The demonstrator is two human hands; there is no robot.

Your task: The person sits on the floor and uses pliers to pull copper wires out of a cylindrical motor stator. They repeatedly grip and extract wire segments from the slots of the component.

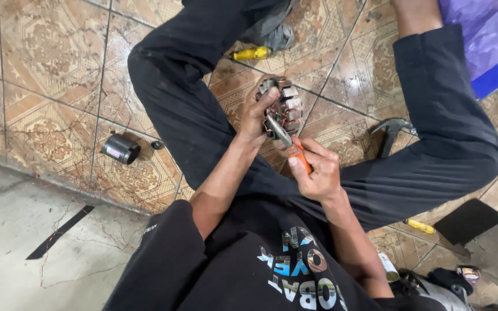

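Motor stator (pixel 282 108), held above the tiled floor (pixel 47 86) between the knees.
Gripped by left hand (pixel 259 117); right hand (pixel 314 169) closed on orange-handled pliers (pixel 288 143) at the windings. Likely slip, nicking copper or fingers.

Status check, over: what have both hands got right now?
Left hand grips the motor stator. Right hand holds orange-handled pliers, tip at the copper windings. Hammer on tiles beside the knee, nothing blocking.
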